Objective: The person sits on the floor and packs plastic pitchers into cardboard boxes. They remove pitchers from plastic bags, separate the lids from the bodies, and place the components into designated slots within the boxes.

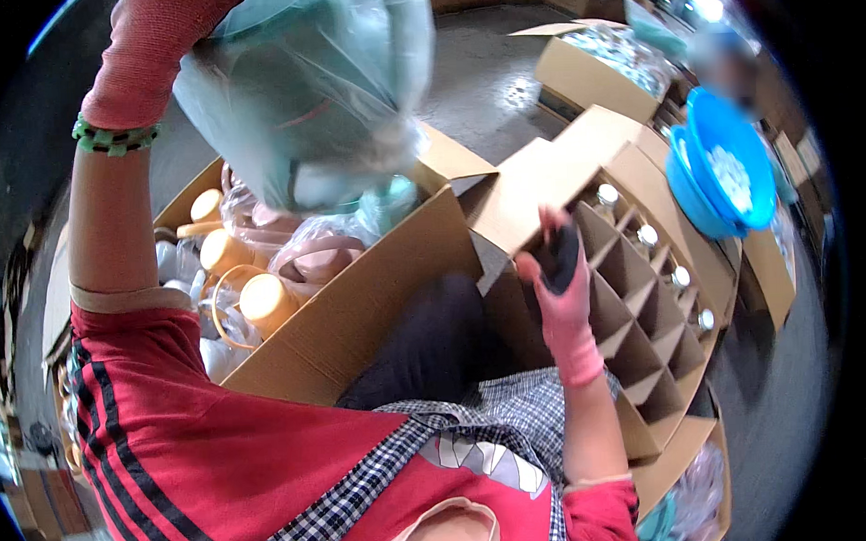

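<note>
My left hand [163, 51], in a pink knitted glove, is raised at the upper left. It grips the top of a large clear plastic bag [313, 103] with pale green plastic inside; the fingertips are partly cut off by the picture's edge. The bag hangs over an open carton [358, 311] holding orange-capped items [267, 303], pinkish handled pieces [316, 262] and clear wrapping. My right hand [563, 299], gloved in pink with a dark palm, is beside a divided carton [633, 263]. Its fingers are apart with nothing between them. Several capped bottles [647, 234] stand in that carton's far-side compartments.
Two blue basins [730, 165], one with white pieces inside, are at the right. Behind them is a carton of small wrapped items [616, 59], near a blurred person [726, 65]. Another carton at the lower right holds bagged green and pinkish plastic [689, 490].
</note>
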Available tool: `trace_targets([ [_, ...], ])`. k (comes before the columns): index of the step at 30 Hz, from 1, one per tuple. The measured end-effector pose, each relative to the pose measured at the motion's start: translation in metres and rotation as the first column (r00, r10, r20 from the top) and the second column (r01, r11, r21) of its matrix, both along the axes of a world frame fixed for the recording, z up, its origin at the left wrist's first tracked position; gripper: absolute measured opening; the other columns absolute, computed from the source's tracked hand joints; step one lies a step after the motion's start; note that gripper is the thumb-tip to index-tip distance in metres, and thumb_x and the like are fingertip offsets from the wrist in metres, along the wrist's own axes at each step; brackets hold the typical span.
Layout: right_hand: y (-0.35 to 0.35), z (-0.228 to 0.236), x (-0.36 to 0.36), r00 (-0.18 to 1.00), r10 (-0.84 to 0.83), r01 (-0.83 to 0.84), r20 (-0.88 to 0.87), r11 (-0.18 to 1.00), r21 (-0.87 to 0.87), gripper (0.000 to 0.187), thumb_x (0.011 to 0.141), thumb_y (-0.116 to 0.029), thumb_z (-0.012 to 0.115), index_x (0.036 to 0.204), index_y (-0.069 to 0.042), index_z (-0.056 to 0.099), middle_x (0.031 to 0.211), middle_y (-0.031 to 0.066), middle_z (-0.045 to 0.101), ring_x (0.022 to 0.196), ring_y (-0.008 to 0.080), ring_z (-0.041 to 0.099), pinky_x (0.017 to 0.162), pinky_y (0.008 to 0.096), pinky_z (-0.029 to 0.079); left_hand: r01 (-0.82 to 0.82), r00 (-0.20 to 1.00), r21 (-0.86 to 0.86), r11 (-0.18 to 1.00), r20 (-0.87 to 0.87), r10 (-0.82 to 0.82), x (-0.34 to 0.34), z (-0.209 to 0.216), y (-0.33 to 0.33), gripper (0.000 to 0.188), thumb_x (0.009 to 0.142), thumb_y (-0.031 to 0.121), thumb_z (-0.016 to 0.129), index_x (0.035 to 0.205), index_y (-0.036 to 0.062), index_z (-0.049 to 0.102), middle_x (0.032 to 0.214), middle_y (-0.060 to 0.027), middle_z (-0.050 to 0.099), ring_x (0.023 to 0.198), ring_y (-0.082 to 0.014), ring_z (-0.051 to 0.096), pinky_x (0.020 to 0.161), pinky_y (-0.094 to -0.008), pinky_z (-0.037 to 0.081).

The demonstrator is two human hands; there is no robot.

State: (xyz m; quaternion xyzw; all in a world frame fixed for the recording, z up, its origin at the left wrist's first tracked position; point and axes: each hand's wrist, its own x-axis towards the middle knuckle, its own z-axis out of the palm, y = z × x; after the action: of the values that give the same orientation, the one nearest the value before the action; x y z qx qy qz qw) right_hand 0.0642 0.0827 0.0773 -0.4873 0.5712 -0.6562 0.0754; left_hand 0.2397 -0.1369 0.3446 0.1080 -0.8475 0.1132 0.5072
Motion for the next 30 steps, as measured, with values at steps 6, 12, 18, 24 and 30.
trace_targets([
  [6, 0.058, 0.029, -0.018, 0.964, 0.006, -0.011, 0.264, 1.0, 0.018, 0.072, 0.063, -0.015, 0.071, 0.124, -0.001, 0.035, 0.116, 0.0125, 0.049, 0.106, 0.0192, 0.046, 0.09, 0.0312, 0.036, 0.406, 0.881, 0.414, 0.815, 0.061, -0.469, -0.052, -0.011, 0.119, 0.016, 0.062, 0.006, 0.067, 0.072, 0.001, 0.056, 0.062, 0.0002, 0.053, 0.061, -0.0064, 0.048, 0.056, -0.0236, 0.041],
  [12, 0.144, -0.081, 0.053, 0.967, -0.239, 0.207, 0.085, 0.937, 0.281, 0.07, 0.059, -0.028, 0.077, 0.114, -0.001, 0.044, 0.107, 0.0112, 0.052, 0.1, 0.0236, 0.049, 0.088, 0.0348, 0.038, 0.57, 0.688, 0.342, 0.747, 0.297, -0.662, -0.082, -0.091, 0.148, 0.018, 0.063, 0.008, 0.064, 0.078, 0.0038, 0.055, 0.067, -0.0093, 0.053, 0.061, -0.0219, 0.052, 0.059, -0.0297, 0.042],
  [18, 0.16, -0.131, 0.082, 0.962, -0.252, 0.153, 0.107, 0.819, 0.553, 0.064, 0.058, -0.014, 0.078, 0.11, -0.002, 0.045, 0.096, 0.0085, 0.055, 0.093, 0.0193, 0.051, 0.084, 0.0331, 0.04, 0.676, 0.686, 0.432, 0.598, -0.07, -0.725, -0.05, -0.169, 0.154, 0.073, 0.059, 0.023, 0.07, 0.12, -0.0009, 0.037, 0.12, -0.0208, 0.035, 0.112, -0.0355, 0.036, 0.094, -0.0406, 0.03],
  [24, 0.158, -0.13, 0.07, 0.941, -0.325, 0.231, 0.093, 0.82, 0.524, 0.117, 0.048, -0.022, 0.083, 0.132, 0.001, 0.004, 0.131, 0.0176, 0.028, 0.114, 0.0279, 0.039, 0.1, 0.0324, 0.027, 0.254, 0.374, 0.917, 0.308, 0.2, -0.906, 0.046, -0.385, 0.132, 0.06, 0.08, 0.031, 0.052, 0.125, -0.0027, 0.031, 0.129, -0.0218, 0.031, 0.123, -0.0317, 0.027, 0.104, -0.0395, 0.016],
  [30, 0.202, -0.028, 0.029, 0.788, 0.06, -0.043, 0.612, 0.998, -0.042, 0.099, 0.059, -0.054, 0.067, 0.13, -0.002, 0.023, 0.13, 0.0111, 0.034, 0.121, 0.0206, 0.031, 0.099, 0.0347, 0.028, 0.135, 0.496, 0.982, 0.133, 0.049, -0.867, 0.07, -0.339, 0.132, 0.069, 0.066, 0.02, 0.07, 0.124, 0.0028, 0.036, 0.13, -0.0183, 0.029, 0.123, -0.029, 0.028, 0.1, -0.04, 0.025],
])
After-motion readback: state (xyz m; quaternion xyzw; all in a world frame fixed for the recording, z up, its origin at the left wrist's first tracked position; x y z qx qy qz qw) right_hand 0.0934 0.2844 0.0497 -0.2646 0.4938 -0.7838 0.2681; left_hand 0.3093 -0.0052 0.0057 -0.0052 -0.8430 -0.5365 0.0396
